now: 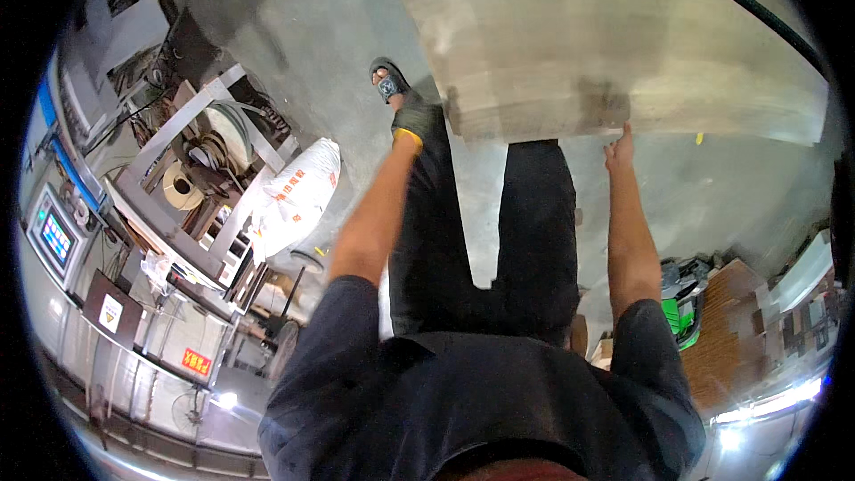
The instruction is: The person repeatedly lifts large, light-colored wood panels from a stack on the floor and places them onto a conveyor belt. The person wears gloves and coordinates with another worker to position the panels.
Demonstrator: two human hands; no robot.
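A large, flat, pale brown panel (552,44) with a smooth, slightly shiny face fills the upper right. My left hand (419,121), in a dark glove with a yellow cuff, is at the panel's near left corner; its fingers blend into my dark trousers and are hard to make out. On the right, my bare right hand (620,151) is closed at the panel's near edge, one finger reaching up onto the edge. The rest of its fingers are partly hidden. Both forearms stretch forward from dark short sleeves.
A white printed sack (296,196) leans by a machine frame with wire spools (183,187) on the left. Further left is a control screen (55,230). A dark hose or bar (748,4) crosses the panel's far right. Green-and-black equipment (681,321) lies right, beside a brown stack (726,347).
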